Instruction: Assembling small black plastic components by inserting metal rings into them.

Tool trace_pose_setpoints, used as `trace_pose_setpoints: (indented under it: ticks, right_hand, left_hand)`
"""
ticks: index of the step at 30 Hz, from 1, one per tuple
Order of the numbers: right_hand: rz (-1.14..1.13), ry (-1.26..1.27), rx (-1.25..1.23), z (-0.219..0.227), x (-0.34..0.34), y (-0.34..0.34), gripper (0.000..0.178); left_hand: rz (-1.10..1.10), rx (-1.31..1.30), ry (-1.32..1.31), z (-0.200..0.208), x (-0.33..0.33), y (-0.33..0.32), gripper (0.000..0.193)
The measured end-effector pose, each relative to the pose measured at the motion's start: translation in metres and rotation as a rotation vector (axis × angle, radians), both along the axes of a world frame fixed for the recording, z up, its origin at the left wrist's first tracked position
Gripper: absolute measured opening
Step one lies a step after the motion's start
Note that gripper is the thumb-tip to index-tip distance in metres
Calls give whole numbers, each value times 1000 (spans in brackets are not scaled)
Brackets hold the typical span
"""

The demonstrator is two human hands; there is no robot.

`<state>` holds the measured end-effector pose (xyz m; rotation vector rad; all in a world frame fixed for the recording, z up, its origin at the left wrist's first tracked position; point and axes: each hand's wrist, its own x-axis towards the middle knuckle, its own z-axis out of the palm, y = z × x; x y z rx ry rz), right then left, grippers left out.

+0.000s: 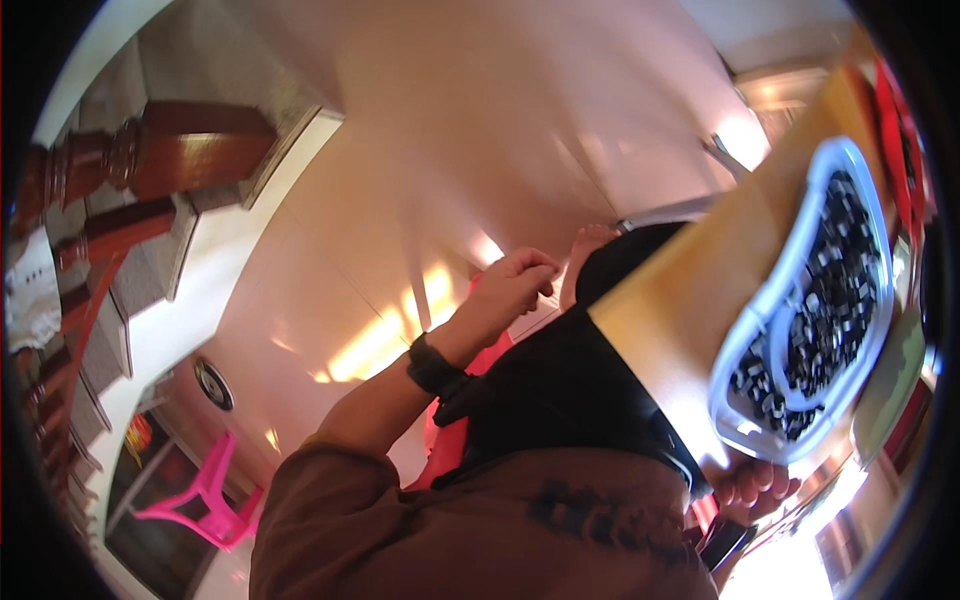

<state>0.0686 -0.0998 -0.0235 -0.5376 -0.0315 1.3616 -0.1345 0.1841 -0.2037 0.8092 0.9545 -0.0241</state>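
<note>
My left hand (pixel 510 290) is held in the air beside my black-clad leg, away from the table. Its fingers are curled in toward the thumb, and anything inside them is hidden. A black band (pixel 433 368) goes round that wrist. At the table's near edge, just below the pale blue plastic tray (pixel 768 318), is my right hand (pixel 752 485). Its fingers are bent together, and I cannot make out anything in them. Many small black pieces with pale glints (pixel 835 290) lie heaped in the tray, which rests on the wooden table (pixel 690 285).
Red material (pixel 895 150) and a greenish object (pixel 890 390) lie past the tray. Wooden stairs with a dark red newel post (pixel 200 150) rise on the left. A pink plastic chair (pixel 210 500) stands at lower left. Sunlight patches the tiled floor (pixel 440 130).
</note>
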Motion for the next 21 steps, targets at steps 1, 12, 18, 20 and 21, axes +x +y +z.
trace_pose_setpoints:
  ticks: [1,12,18,20,21]
  right_hand:
    - [-34,-15,-10,8,-8,-8,25]
    - [-105,-319,23,13,-14,-5,39]
    - [-156,-491,-73,12,-24,-17,32]
    - [-290,-445,17,8,-30,-24,28]
    - [-298,-449,38,8,-32,-29,28]
  left_hand:
    - [34,-22,-27,1,1,-1,18]
    - [-442,1031,-131,35,8,-5,22]
    - [-687,1284,-21,58,18,-12,28]
    - [-730,1380,16,73,23,-22,27]
    - [-759,1453,75,82,22,-25,26]
